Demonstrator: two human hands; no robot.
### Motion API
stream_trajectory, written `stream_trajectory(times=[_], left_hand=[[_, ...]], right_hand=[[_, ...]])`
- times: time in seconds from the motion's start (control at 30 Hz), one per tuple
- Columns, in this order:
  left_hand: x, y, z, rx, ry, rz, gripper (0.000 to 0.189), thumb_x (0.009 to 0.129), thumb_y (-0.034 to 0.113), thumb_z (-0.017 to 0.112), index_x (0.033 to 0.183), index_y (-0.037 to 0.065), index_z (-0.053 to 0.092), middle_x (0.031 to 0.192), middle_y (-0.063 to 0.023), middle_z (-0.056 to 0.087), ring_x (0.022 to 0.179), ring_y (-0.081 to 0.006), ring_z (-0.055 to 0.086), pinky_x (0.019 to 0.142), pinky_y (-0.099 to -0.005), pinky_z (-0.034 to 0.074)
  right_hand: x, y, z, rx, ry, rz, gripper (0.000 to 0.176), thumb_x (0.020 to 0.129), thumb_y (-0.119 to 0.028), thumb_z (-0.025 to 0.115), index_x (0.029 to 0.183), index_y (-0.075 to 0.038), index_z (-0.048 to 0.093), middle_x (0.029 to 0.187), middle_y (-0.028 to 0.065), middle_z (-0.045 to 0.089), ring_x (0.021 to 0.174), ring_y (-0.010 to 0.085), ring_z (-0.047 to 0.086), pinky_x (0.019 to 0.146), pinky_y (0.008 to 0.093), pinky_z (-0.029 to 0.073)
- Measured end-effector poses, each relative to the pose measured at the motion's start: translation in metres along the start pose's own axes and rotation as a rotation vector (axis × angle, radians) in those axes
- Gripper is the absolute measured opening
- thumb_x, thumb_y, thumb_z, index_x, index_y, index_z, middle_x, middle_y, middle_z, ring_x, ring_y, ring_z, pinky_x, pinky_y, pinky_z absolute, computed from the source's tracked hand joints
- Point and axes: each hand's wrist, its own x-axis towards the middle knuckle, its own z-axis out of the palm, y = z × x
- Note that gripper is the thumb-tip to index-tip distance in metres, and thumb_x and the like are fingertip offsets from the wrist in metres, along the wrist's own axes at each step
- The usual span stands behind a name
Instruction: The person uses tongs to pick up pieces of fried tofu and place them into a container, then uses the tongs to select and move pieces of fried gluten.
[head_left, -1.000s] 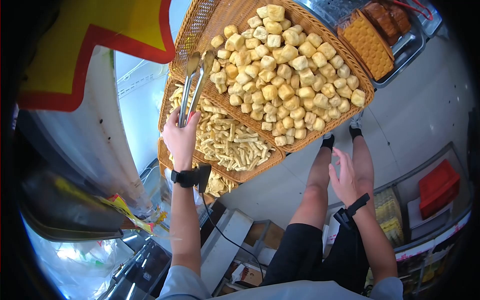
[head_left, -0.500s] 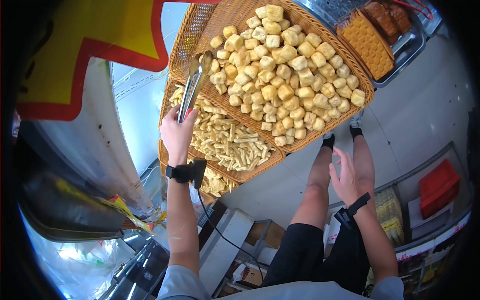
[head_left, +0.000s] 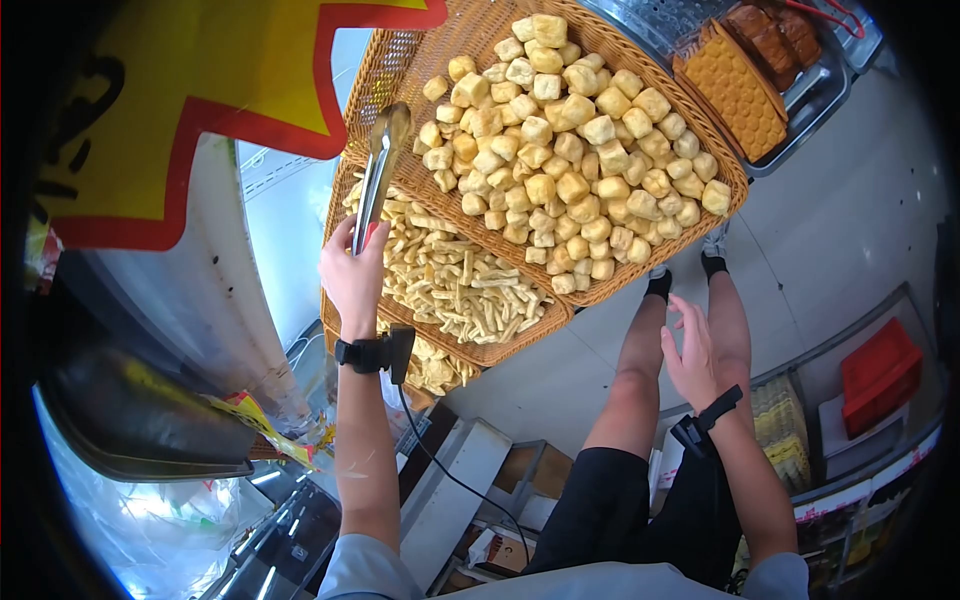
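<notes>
My left hand point(head_left: 354, 272) is closed round the handle end of metal tongs point(head_left: 376, 180), over the edge of a basket. The tongs' tips lie together near the wicker divider, left of the puffed tofu cubes point(head_left: 570, 150) heaped in a large wicker basket point(head_left: 737, 190). Below the tongs, pale fried strips point(head_left: 460, 285) fill a second compartment. My right hand point(head_left: 690, 352) hangs in front of my legs, fingers apart and holding nothing. Both wrists wear black straps, and a cable runs from the left one.
Metal trays point(head_left: 800, 120) with brown slabs stand at the upper right. A yellow and red sign point(head_left: 250, 70) covers the upper left. A red container point(head_left: 880, 375) sits on a shelf at the right. Flat fried pieces point(head_left: 430, 368) lie in a lower basket.
The tongs' arms have come together and the tool is more upright. The sign reaches further right and down in view. My right hand has hardly moved.
</notes>
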Motion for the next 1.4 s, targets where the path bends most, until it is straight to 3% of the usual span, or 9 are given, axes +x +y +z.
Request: stream_trajectory(times=[0.33, 0.47, 0.63, 0.8, 0.93, 0.97, 1.03, 1.1, 1.4], left_hand=[[-0.032, 0.054, -0.011, -0.396, -0.029, 0.069, 0.042, 0.086, 0.017, 0.080, 0.120, -0.005, 0.067, 0.086, -0.0011, 0.069, 0.067, -0.0012, 0.055, 0.055, -0.0170, 0.042], [-0.046, 0.096, 0.003, -0.332, -0.036, 0.197, 0.041, 0.087, 0.019, 0.079, 0.118, -0.005, 0.067, 0.086, -0.0032, 0.069, 0.066, -0.0029, 0.057, 0.055, -0.0194, 0.045], [-0.049, 0.125, 0.030, -0.234, 0.058, 0.392, 0.045, 0.082, 0.023, 0.082, 0.116, -0.003, 0.068, 0.088, -0.0137, 0.073, 0.073, -0.0149, 0.068, 0.073, -0.0290, 0.054], [-0.051, 0.138, 0.040, -0.201, 0.090, 0.422, 0.055, 0.078, 0.026, 0.085, 0.121, -0.003, 0.065, 0.088, -0.0113, 0.071, 0.076, -0.0142, 0.065, 0.072, -0.0286, 0.052], [-0.048, 0.128, 0.037, -0.212, 0.113, 0.328, 0.068, 0.076, 0.026, 0.087, 0.129, -0.005, 0.057, 0.087, -0.0048, 0.061, 0.065, -0.0098, 0.051, 0.062, -0.0282, 0.047], [-0.044, 0.119, 0.035, -0.218, 0.075, 0.247, 0.073, 0.072, 0.024, 0.088, 0.129, -0.008, 0.055, 0.092, -0.0105, 0.058, 0.068, -0.0164, 0.054, 0.066, -0.0327, 0.048], [-0.037, 0.101, 0.032, -0.227, 0.098, 0.209, 0.070, 0.077, 0.029, 0.087, 0.129, -0.007, 0.057, 0.087, -0.0024, 0.058, 0.065, -0.0065, 0.049, 0.056, -0.0250, 0.044], [-0.029, 0.083, 0.028, -0.191, 0.119, 0.189, 0.078, 0.076, 0.034, 0.087, 0.132, -0.010, 0.054, 0.088, -0.0033, 0.061, 0.067, -0.0074, 0.052, 0.060, -0.0258, 0.046], [-0.018, 0.049, 0.023, -0.201, 0.033, 0.028, 0.043, 0.084, 0.031, 0.080, 0.109, -0.003, 0.072, 0.078, -0.0036, 0.067, 0.065, -0.0079, 0.057, 0.059, -0.0241, 0.045]], right_hand=[[0.001, 0.002, 0.002, -0.002, 0.011, -0.010, 0.051, 0.089, -0.005, 0.060, 0.139, -0.004, 0.046, 0.116, 0.0124, 0.058, 0.091, 0.0270, 0.055, 0.084, 0.0388, 0.049], [0.002, -0.002, 0.001, -0.001, 0.012, 0.001, 0.050, 0.089, -0.005, 0.060, 0.138, -0.004, 0.047, 0.116, 0.0117, 0.058, 0.091, 0.0267, 0.055, 0.084, 0.0386, 0.049], [0.001, 0.000, -0.002, 0.015, 0.019, 0.011, 0.051, 0.089, -0.005, 0.060, 0.138, -0.004, 0.047, 0.116, 0.0121, 0.058, 0.091, 0.0268, 0.055, 0.085, 0.0386, 0.048], [0.000, 0.007, -0.002, 0.039, 0.040, -0.010, 0.051, 0.089, -0.003, 0.059, 0.139, -0.002, 0.046, 0.116, 0.0137, 0.058, 0.091, 0.0274, 0.054, 0.086, 0.0387, 0.047], [-0.001, 0.008, -0.004, 0.041, 0.053, -0.019, 0.051, 0.089, -0.003, 0.059, 0.139, -0.002, 0.046, 0.116, 0.0134, 0.058, 0.091, 0.0271, 0.054, 0.086, 0.0386, 0.047], [0.000, 0.008, -0.005, 0.040, 0.052, -0.015, 0.051, 0.089, -0.003, 0.059, 0.139, -0.003, 0.046, 0.116, 0.0132, 0.058, 0.091, 0.0270, 0.054, 0.086, 0.0386, 0.048], [0.000, 0.006, -0.006, 0.041, 0.050, -0.006, 0.051, 0.089, -0.003, 0.059, 0.139, -0.003, 0.046, 0.116, 0.0129, 0.058, 0.091, 0.0268, 0.054, 0.086, 0.0385, 0.048], [0.000, 0.006, -0.006, 0.043, 0.051, 0.000, 0.051, 0.089, -0.004, 0.059, 0.139, -0.003, 0.046, 0.116, 0.0126, 0.058, 0.091, 0.0267, 0.054, 0.086, 0.0386, 0.048], [0.000, 0.007, -0.003, 0.040, 0.037, -0.004, 0.051, 0.090, -0.004, 0.059, 0.139, -0.004, 0.046, 0.117, 0.0126, 0.058, 0.090, 0.0264, 0.054, 0.085, 0.0379, 0.048]])
